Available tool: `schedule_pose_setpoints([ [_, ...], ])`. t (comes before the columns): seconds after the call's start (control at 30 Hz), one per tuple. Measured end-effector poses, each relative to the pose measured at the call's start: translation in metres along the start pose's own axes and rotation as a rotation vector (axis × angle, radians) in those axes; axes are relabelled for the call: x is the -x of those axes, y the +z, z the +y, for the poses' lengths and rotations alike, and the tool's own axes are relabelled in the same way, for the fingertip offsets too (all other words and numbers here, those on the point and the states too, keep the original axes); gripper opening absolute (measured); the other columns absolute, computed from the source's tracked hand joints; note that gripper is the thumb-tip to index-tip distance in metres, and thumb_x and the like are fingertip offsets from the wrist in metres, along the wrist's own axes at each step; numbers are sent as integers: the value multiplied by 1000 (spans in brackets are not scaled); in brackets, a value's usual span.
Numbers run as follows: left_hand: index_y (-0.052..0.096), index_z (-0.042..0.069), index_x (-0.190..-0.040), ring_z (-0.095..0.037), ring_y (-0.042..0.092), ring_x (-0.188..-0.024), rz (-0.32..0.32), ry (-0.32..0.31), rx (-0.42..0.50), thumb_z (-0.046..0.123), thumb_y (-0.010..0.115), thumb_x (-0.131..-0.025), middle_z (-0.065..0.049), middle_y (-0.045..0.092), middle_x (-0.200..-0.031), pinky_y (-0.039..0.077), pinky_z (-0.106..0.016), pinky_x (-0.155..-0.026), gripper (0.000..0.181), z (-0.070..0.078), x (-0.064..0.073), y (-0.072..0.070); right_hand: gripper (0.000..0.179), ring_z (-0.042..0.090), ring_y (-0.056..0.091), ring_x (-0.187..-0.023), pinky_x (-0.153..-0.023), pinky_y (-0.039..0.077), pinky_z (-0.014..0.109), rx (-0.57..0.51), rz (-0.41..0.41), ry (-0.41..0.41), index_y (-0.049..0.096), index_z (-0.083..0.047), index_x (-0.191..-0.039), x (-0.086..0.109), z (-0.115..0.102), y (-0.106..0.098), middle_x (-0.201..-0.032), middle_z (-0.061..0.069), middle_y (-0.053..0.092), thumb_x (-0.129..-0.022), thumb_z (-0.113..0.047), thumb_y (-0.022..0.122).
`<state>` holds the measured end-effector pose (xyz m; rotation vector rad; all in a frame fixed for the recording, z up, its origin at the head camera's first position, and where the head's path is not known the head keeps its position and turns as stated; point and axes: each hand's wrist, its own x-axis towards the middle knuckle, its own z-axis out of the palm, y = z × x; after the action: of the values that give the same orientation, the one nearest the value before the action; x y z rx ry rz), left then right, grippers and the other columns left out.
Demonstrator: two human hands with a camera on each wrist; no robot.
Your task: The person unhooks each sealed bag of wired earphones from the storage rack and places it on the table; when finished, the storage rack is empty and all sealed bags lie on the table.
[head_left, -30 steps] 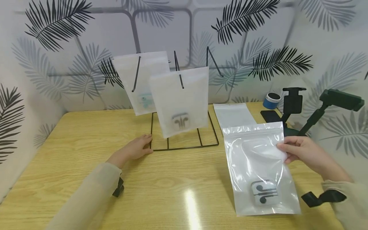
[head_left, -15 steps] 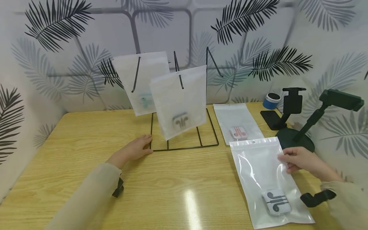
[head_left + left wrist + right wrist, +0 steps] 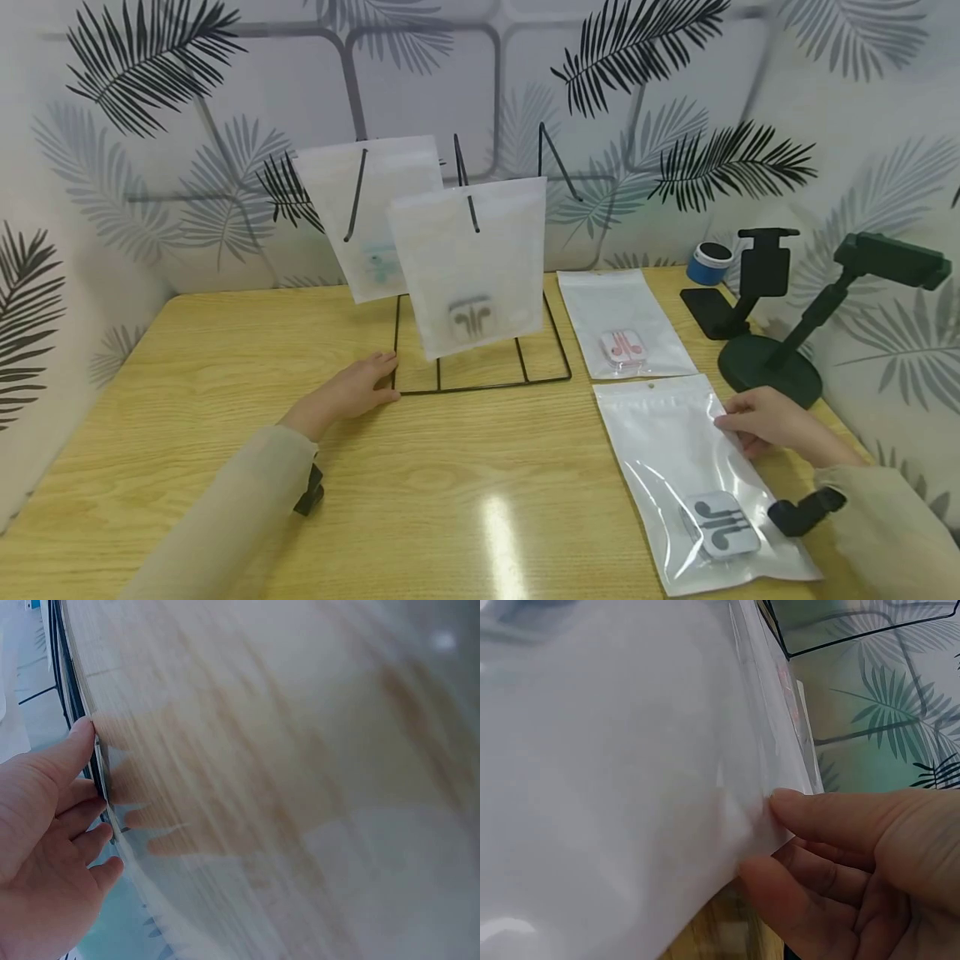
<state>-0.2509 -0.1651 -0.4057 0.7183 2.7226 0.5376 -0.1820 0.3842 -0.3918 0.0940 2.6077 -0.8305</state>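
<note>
Right hand (image 3: 772,425) pinches right edge of zip bag (image 3: 656,442) lying along table's (image 3: 465,467) right side; wood stretches left to left hand (image 3: 348,392), fingers at wire rack (image 3: 487,387) edge, gripping or just touching hard to tell. Leaf-print wall (image 3: 255,75) behind. Bag glossy white, cased dark earphones (image 3: 722,523) showing low down.

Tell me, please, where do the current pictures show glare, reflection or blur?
Head view: a bright glare streak on the yellow wood-grain table, highlights on the glossy white plastic bag in the right hand; left wrist view: the table blurred, mirroring the left hand; right wrist view: the bag soft, low in detail, with a highlight at lower left.
</note>
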Motion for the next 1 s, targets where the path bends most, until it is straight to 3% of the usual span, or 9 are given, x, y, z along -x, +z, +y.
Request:
schedule_pose_setpoints([
  [0.6,24,-5,-142,-38,12,-135,6,4,3,24,54,-94,-23,20,-147,16,-51,-107,64,-4,-1,2,33,17,56,-55,-53,51,29,23,10,66,59,6,-96,-1,-1,-4,-70,5,55,-83,-22,70],
  [1.0,25,-6,-142,-39,14,-134,6,9,-1,24,54,-95,-24,20,-147,16,-51,-107,63,-3,0,1,34,18,56,-62,-57,53,31,24,42,19,59,10,-101,3,-4,-15,-73,5,58,-85,-19,66],
])
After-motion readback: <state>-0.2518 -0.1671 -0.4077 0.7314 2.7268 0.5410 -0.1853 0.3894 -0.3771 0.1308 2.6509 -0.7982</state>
